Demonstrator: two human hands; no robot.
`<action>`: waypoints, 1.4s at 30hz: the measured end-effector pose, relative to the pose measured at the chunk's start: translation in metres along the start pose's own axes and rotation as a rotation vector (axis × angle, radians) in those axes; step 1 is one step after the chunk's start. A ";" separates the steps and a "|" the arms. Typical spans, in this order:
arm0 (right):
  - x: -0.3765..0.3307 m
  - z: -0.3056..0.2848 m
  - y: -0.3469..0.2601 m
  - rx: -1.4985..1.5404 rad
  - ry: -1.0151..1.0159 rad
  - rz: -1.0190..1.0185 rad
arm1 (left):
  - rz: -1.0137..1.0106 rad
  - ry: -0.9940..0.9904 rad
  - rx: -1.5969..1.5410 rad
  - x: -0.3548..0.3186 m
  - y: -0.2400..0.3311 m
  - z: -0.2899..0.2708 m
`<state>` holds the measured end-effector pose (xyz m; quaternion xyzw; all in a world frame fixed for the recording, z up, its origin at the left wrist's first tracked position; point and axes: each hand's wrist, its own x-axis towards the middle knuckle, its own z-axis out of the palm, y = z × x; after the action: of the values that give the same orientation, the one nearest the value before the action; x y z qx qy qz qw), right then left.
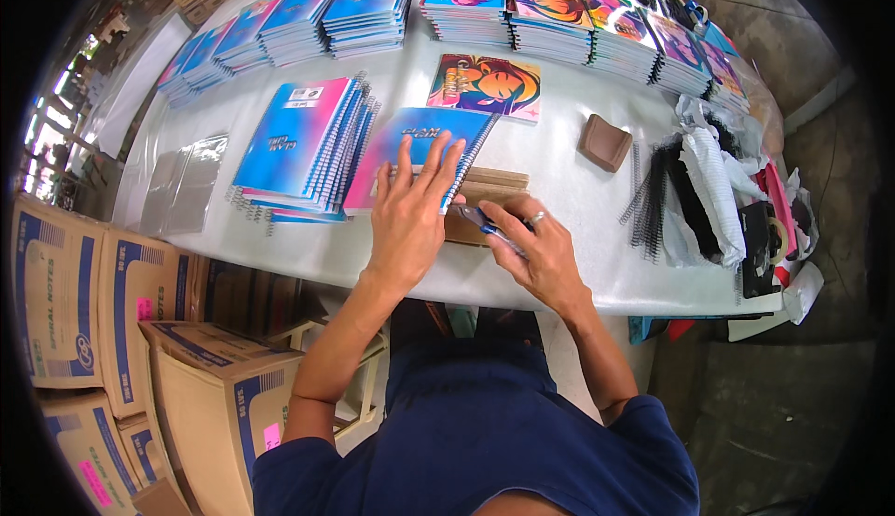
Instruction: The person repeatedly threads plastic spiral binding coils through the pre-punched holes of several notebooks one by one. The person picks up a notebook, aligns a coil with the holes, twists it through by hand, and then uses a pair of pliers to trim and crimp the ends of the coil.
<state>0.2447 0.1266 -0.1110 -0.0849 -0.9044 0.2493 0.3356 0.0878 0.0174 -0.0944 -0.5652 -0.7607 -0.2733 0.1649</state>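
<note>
A pink-and-blue spiral notebook (382, 166) lies tilted near the table's front, its wire coil (477, 148) along the right side. My left hand (410, 208) rests flat on the cover, fingers stretched and spread. In my right hand (536, 250), closed around them, are small blue-handled pliers (487, 227); their tip is at the coil's near end. Whether the tip grips the wire is too small to tell. Brown boards (494, 180) lie partly under the notebook. Just beyond is a loose colourful illustrated cover (485, 87).
A pile of spiral notebooks (294, 148) stands to the left, beside clear plastic sleeves (186, 180). More notebook stacks (368, 13) line the far edge. At right are a brown block (604, 141), loose black coils (653, 199) and crumpled wrapping (713, 180). Cartons (224, 395) stand lower left.
</note>
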 end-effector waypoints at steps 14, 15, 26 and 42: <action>0.048 -0.033 0.083 -0.077 -0.007 0.301 | 0.078 0.311 0.157 0.048 -0.081 -0.119; 0.040 -0.029 0.097 -0.152 -0.042 0.298 | 0.076 0.270 0.172 0.045 -0.094 -0.123; 0.117 0.037 0.222 -0.298 0.070 0.517 | -0.293 -0.401 -0.249 -0.012 -0.166 -0.089; 0.172 0.070 0.256 -0.373 -0.113 1.149 | -0.025 0.018 -0.466 0.020 -0.077 -0.042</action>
<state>0.0649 0.3745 -0.1889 -0.6036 -0.7588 0.2318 0.0785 0.0064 -0.0093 -0.0674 -0.5762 -0.6824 -0.4486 0.0333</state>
